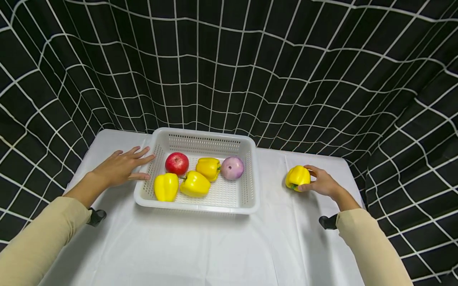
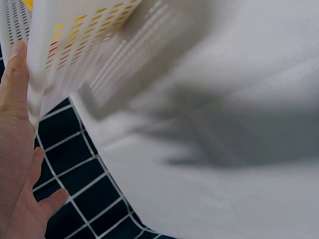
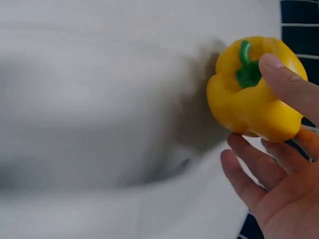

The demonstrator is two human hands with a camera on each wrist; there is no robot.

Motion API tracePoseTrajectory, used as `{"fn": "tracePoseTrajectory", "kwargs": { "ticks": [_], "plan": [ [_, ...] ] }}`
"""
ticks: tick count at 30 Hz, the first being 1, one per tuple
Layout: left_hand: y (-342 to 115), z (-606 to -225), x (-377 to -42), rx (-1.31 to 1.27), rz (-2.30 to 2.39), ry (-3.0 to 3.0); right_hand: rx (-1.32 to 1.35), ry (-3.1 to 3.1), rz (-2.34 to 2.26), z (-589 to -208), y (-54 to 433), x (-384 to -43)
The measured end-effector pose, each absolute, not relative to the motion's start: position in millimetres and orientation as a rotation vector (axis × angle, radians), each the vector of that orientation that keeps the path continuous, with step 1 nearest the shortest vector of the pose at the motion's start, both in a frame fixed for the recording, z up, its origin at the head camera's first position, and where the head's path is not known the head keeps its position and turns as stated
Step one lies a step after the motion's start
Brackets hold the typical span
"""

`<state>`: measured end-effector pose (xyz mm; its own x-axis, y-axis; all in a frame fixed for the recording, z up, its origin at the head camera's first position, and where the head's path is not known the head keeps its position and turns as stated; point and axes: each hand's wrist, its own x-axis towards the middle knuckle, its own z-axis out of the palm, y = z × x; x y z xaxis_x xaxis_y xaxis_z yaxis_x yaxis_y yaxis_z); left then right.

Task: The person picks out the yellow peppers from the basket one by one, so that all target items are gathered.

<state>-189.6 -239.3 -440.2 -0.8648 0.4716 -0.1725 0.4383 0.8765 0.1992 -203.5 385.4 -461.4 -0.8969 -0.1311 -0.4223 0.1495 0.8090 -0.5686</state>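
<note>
My right hand (image 1: 322, 182) holds a yellow bell pepper (image 1: 297, 177) over the right part of the table. In the right wrist view the thumb lies by the green stem (image 3: 247, 72) and the fingers reach round the pepper's other side. My left hand (image 1: 119, 167) has its fingers spread, their tips at the left rim of a white plastic basket (image 1: 196, 205). Inside the basket lie a red round fruit (image 1: 177, 163), a purple onion (image 1: 232, 168) and three more yellow bell peppers, one at the front left (image 1: 166, 187).
A white cloth (image 1: 200, 250) covers the table. Behind it and along both sides hangs a black curtain (image 1: 229, 71) with a white grid. The basket stands near the table's back edge, left of the middle.
</note>
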Motion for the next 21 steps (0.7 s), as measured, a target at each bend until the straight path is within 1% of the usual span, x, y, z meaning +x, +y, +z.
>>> {"fn": "tracePoseTrajectory", "kwargs": {
  "ticks": [5, 9, 21],
  "plan": [
    [-238.5, -441.1, -189.7, 0.694, 0.229, 2.835, 0.099, 2.485, -0.84, -471.8, 390.5, -197.6],
    [-238.8, -440.8, -189.4, 0.693, 0.234, 2.835, 0.111, 2.473, -0.87, -475.6, 390.3, -196.6],
    [-239.8, -442.8, -190.3, 0.698, 0.219, 2.839, 0.109, 2.482, -0.831, -466.9, 383.6, -198.0]
  ]
}}
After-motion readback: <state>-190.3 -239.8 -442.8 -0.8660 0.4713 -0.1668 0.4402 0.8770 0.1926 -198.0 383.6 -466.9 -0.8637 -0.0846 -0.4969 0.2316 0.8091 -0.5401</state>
